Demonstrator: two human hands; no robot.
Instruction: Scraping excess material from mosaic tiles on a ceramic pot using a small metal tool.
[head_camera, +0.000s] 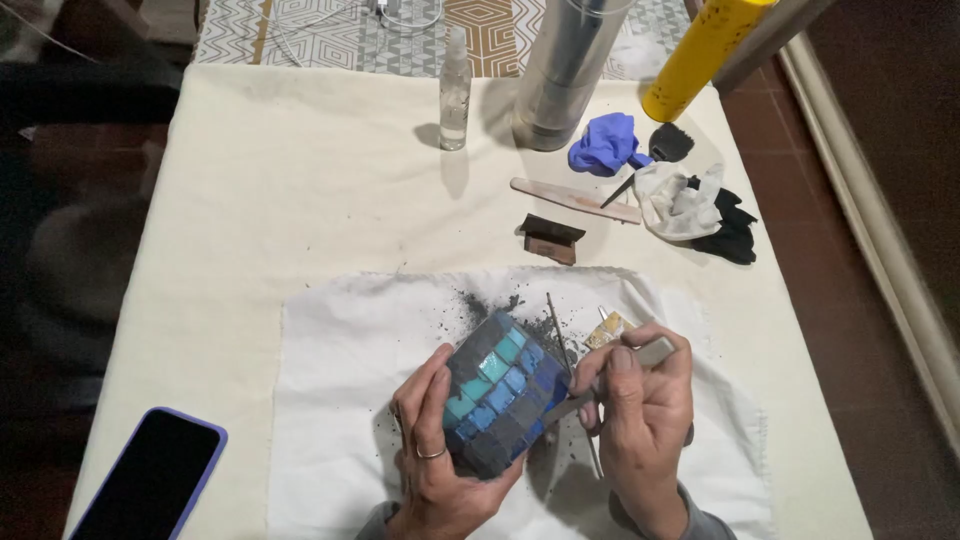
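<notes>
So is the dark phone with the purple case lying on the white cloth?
No, the phone lies on the cream tablecloth, left of the white cloth.

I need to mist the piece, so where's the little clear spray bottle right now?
In the head view, the clear spray bottle stands upright near the far edge of the table, just left of the tall metal cylinder, well beyond the white cloth.

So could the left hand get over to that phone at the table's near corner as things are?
Probably not right away: the left hand is wrapped around the mosaic-tiled pot. The path to the phone looks free, only bare cloth between, but it would have to release the pot first.
</notes>
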